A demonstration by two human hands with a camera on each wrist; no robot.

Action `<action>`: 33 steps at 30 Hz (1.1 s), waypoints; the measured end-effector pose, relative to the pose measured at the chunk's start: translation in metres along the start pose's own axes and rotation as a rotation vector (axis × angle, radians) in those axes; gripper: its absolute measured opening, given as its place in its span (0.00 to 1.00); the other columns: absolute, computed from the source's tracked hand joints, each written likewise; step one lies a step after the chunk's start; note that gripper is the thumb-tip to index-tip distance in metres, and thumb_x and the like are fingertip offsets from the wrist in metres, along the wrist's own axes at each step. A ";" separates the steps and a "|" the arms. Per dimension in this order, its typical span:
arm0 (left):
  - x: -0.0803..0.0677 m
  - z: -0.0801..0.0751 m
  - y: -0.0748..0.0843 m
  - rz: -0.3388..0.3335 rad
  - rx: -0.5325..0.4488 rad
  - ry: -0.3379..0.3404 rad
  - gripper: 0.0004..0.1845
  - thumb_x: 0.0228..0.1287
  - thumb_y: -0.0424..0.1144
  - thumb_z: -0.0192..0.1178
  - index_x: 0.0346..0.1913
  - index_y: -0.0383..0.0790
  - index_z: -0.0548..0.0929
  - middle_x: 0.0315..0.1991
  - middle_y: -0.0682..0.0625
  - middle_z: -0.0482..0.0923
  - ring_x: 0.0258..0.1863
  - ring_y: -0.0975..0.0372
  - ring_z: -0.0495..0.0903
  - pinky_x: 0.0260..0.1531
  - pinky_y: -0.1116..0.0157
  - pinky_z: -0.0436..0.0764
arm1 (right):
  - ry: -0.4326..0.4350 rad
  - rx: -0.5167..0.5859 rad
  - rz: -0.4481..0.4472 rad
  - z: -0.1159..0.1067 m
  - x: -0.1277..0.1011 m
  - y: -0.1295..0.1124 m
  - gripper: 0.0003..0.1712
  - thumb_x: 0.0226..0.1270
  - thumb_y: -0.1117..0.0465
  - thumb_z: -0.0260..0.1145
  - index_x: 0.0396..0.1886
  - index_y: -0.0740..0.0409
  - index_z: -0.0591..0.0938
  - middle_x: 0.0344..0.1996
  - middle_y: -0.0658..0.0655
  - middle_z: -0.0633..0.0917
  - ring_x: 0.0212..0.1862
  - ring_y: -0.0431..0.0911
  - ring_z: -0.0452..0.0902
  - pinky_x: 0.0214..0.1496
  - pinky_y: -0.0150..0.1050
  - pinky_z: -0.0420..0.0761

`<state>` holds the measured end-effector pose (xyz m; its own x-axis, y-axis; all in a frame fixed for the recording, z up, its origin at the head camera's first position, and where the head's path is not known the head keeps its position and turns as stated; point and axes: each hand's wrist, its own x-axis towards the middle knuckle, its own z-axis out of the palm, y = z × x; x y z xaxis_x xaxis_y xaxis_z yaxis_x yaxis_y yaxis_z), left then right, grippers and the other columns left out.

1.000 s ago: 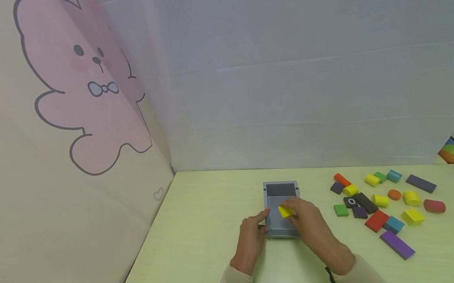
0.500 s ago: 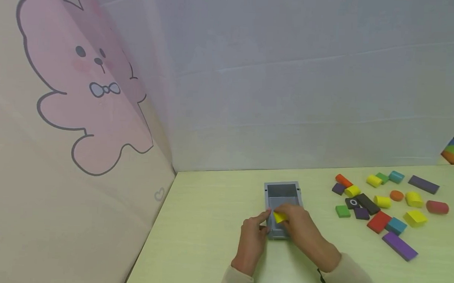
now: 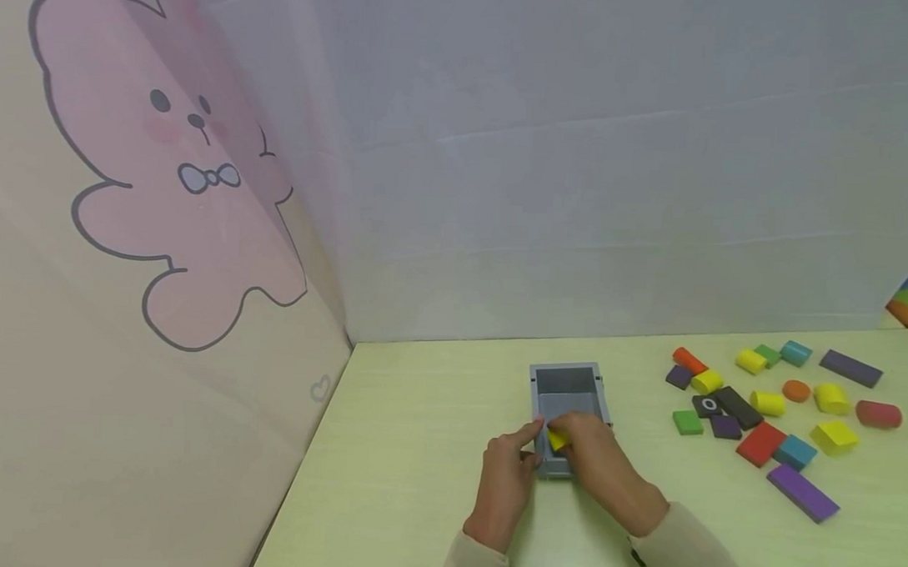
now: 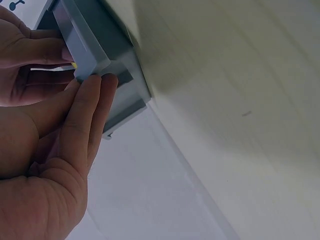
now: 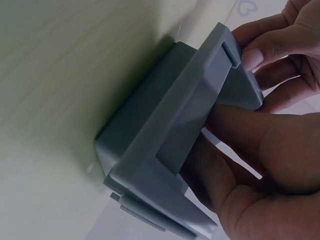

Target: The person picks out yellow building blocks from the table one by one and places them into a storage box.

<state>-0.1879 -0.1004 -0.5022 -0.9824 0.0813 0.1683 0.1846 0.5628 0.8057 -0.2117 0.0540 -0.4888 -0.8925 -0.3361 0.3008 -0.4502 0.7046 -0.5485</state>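
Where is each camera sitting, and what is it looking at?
Head: worn on the person's head, looking down at the green table, the grey box, the loose blocks; both hands and sleeves show.
Left wrist: on the left wrist, close to the box's edge; left hand fills it.
Right wrist: on the right wrist, close to the box's rim; right hand shows, its grip inside.
Shared: all three show the grey box.
The yellow block shows clearly only from the head.

Yellow block going into my grey box

The grey box (image 3: 567, 402), an open rectangular tray, lies flat on the table, lower centre of the frame. I pinch the small yellow block (image 3: 558, 439) tilted over its near end, partly hidden by my fingers.
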 end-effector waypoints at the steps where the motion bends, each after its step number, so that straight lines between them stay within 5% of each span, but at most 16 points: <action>1: 0.000 0.000 0.000 0.001 0.000 0.001 0.29 0.59 0.16 0.68 0.64 0.35 0.85 0.61 0.35 0.83 0.39 0.54 0.92 0.30 0.73 0.81 | -0.008 -0.003 0.007 0.000 0.001 0.000 0.17 0.51 0.84 0.75 0.41 0.67 0.89 0.36 0.57 0.90 0.41 0.52 0.85 0.46 0.50 0.85; 8: 0.001 0.000 -0.002 -0.004 -0.004 -0.005 0.29 0.59 0.16 0.67 0.64 0.36 0.85 0.61 0.36 0.83 0.39 0.55 0.92 0.31 0.73 0.81 | -0.103 -0.011 0.084 0.001 0.012 -0.001 0.15 0.55 0.85 0.70 0.34 0.66 0.90 0.24 0.51 0.83 0.30 0.43 0.71 0.34 0.42 0.75; 20: 0.001 0.000 0.000 -0.014 -0.022 -0.015 0.29 0.60 0.15 0.66 0.64 0.34 0.85 0.62 0.36 0.83 0.43 0.53 0.92 0.31 0.73 0.82 | -0.145 -0.022 0.129 0.000 0.017 -0.006 0.14 0.55 0.84 0.71 0.40 0.69 0.90 0.32 0.59 0.89 0.36 0.48 0.80 0.42 0.48 0.83; 33: 0.001 -0.002 0.000 -0.042 -0.003 -0.025 0.29 0.62 0.16 0.66 0.65 0.38 0.85 0.63 0.39 0.83 0.46 0.54 0.91 0.33 0.72 0.81 | -0.131 -0.007 0.135 0.006 0.020 -0.005 0.15 0.54 0.85 0.69 0.35 0.66 0.90 0.25 0.55 0.85 0.29 0.44 0.71 0.33 0.42 0.75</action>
<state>-0.1889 -0.1016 -0.5011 -0.9896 0.0786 0.1202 0.1435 0.5639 0.8132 -0.2275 0.0403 -0.4844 -0.9409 -0.3166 0.1201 -0.3263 0.7531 -0.5712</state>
